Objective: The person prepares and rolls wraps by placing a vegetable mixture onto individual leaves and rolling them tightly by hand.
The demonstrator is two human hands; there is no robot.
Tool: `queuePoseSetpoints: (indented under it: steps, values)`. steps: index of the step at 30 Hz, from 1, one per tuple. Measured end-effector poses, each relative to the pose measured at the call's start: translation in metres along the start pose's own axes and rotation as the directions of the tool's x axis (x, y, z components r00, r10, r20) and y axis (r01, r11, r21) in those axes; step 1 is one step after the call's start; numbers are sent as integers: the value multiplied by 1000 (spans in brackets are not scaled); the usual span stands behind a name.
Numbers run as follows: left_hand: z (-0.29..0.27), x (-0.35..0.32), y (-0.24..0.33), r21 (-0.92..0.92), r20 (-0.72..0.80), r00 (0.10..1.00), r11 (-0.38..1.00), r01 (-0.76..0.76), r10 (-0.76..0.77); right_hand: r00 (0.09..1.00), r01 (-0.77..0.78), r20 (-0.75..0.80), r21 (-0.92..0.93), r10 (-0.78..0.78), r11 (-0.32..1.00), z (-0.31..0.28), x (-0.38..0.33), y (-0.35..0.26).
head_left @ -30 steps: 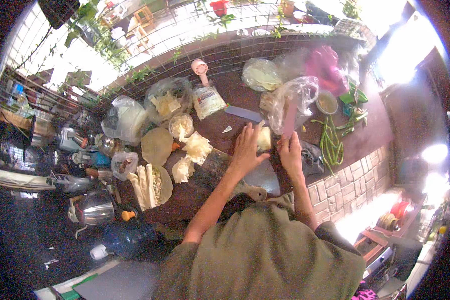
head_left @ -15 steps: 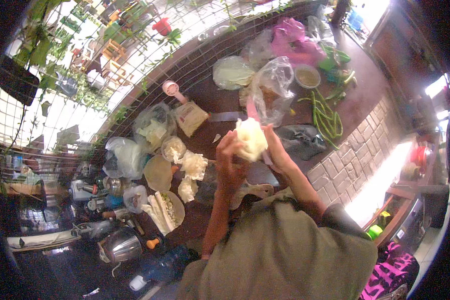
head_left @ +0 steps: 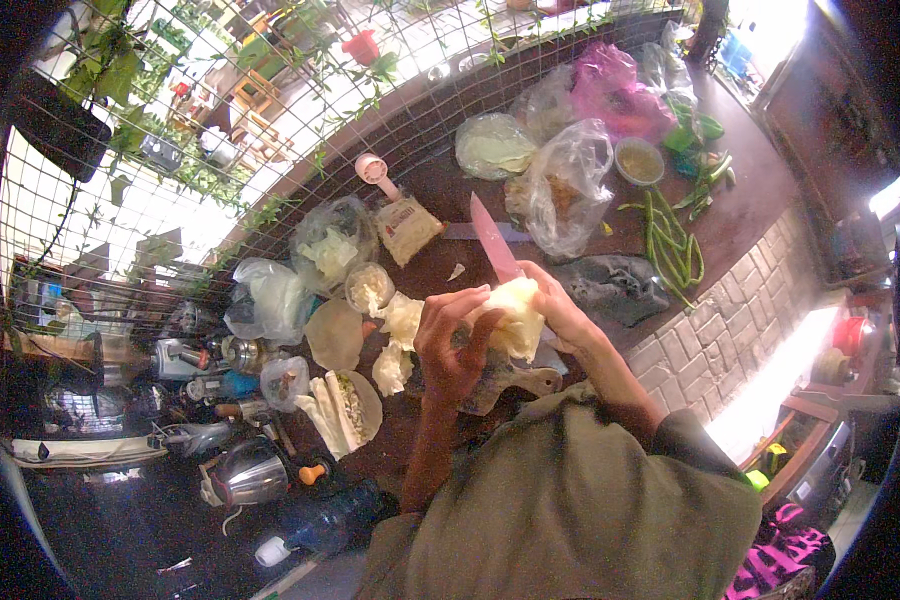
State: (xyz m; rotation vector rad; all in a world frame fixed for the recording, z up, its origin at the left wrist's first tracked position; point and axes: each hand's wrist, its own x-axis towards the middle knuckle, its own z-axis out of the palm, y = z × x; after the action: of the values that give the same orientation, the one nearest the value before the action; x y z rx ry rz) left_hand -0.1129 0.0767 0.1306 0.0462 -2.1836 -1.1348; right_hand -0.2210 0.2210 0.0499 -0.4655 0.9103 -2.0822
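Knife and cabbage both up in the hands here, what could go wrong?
1. The pink knife in the right hand lies against the cabbage piece close to the left hand, whose fingers wrap it; a slip could likely cut them.
2. The cabbage is held in the air above the wooden cutting board, unsupported, so it may twist or drop.

Harsh daylight glares through the wire grid [head_left: 220, 180] at upper left, while fisheye edges bend, darken and blur.

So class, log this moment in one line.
left hand: holds cabbage piece | right hand: holds pink knife | under: cutting board
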Motion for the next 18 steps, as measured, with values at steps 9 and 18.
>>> queuePoseSetpoints:
  steps: [9,18]
  values:
    - [16,-19,-2,-221,-164,986,975,4,-41,978,-130,-148,117,147,985,7,10,13]
    - [-6,-19,0,289,23,997,955,61,-71,1000,-18,-22,-402,10,915,13,-9,-8]
